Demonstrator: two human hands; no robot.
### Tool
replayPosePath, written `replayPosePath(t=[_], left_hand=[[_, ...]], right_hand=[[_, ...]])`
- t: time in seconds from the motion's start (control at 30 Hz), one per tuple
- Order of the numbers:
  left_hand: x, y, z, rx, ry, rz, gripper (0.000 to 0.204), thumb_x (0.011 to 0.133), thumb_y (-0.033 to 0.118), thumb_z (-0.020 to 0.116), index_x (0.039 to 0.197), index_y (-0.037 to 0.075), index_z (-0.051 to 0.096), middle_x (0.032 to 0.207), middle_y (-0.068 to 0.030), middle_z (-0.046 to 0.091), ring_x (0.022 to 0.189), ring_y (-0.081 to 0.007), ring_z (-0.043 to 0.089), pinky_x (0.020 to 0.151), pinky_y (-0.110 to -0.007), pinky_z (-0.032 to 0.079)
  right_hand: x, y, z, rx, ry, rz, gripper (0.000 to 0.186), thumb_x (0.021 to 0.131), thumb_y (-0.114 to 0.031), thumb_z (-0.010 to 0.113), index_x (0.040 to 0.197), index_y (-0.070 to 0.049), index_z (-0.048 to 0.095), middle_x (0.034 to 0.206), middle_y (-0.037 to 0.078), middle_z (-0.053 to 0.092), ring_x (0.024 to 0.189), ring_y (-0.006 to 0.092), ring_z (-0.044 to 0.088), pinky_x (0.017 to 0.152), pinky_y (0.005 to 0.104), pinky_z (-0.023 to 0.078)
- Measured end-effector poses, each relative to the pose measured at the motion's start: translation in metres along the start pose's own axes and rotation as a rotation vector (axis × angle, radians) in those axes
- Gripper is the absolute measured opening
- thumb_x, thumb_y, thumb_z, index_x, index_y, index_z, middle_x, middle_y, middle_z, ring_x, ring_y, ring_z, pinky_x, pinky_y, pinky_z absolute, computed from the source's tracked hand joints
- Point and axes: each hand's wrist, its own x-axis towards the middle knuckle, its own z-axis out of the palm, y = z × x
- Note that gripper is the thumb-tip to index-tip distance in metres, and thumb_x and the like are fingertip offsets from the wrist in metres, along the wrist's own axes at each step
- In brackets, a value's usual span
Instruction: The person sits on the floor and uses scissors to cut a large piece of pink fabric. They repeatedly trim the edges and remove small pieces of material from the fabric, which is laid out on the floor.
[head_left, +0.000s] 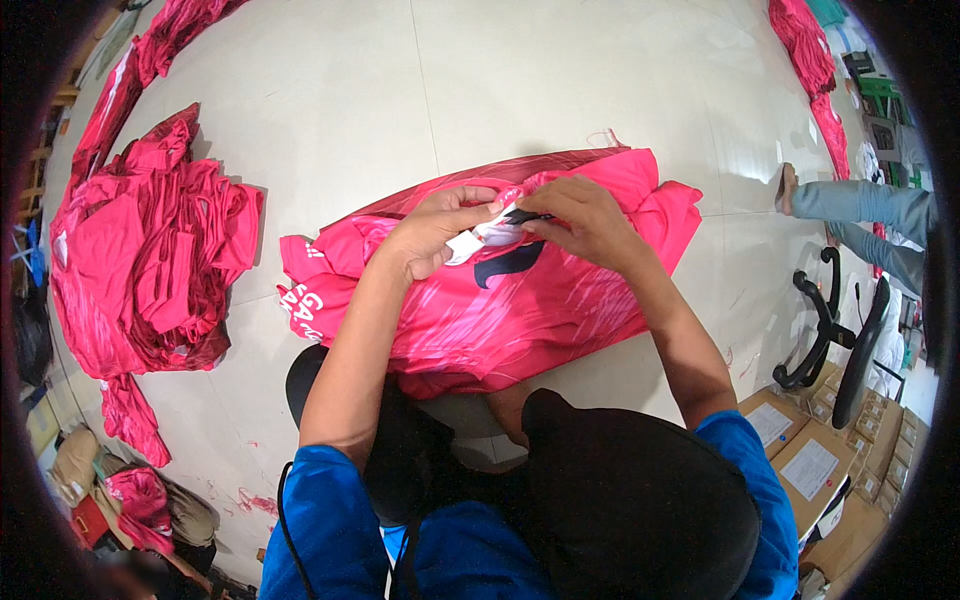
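Note:
A bright pink printed jersey (470, 335) lies spread in front of my knees, with white lettering at its left side and a dark mark near the collar. My left hand (432, 235) is closed, pinching the collar edge, where a white tag (462, 247) sticks out under the fingers. Bent over the same spot, my right hand (590, 222) is closed around a small black tool (522, 216). Its tip meets the collar close to my left fingertips; the fingers cover most of it, so its exact kind does not show.
A big heap of pink garments (160, 260) lies to the left on the pale tiled floor (330, 90). More pink cloth (805, 50) runs along the far right. Cardboard boxes (810, 460) and a black chair base (825, 315) stand at right, near another person's legs (870, 205).

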Motion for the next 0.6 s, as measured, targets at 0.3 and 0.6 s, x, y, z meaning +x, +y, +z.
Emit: replayPosePath(t=[0.3,0.6], left_hand=[[-0.0056,0.0035,0.0056,-0.06,0.03,0.033,0.054,0.1,0.026,0.086,0.142,0.001,0.062,0.119,-0.0095,0.074,0.101,-0.0144,0.074,0.079,-0.028,0.063],[-0.0057,0.0024,0.0086,-0.05,0.017,0.037,0.057,0.098,0.029,0.088,0.142,0.001,0.063,0.118,-0.0089,0.074,0.1,-0.0137,0.072,0.08,-0.027,0.061]], right_hand=[[0.0048,-0.0071,0.0069,-0.002,-0.001,0.002,0.031,0.088,-0.015,0.089,0.114,-0.009,0.075,0.107,0.008,0.078,0.097,0.0297,0.074,0.082,0.0433,0.056],[0.0044,-0.007,0.005,0.009,-0.023,0.001,0.029,0.088,-0.015,0.089,0.113,-0.009,0.076,0.104,0.008,0.077,0.095,0.0291,0.074,0.081,0.0433,0.056]])
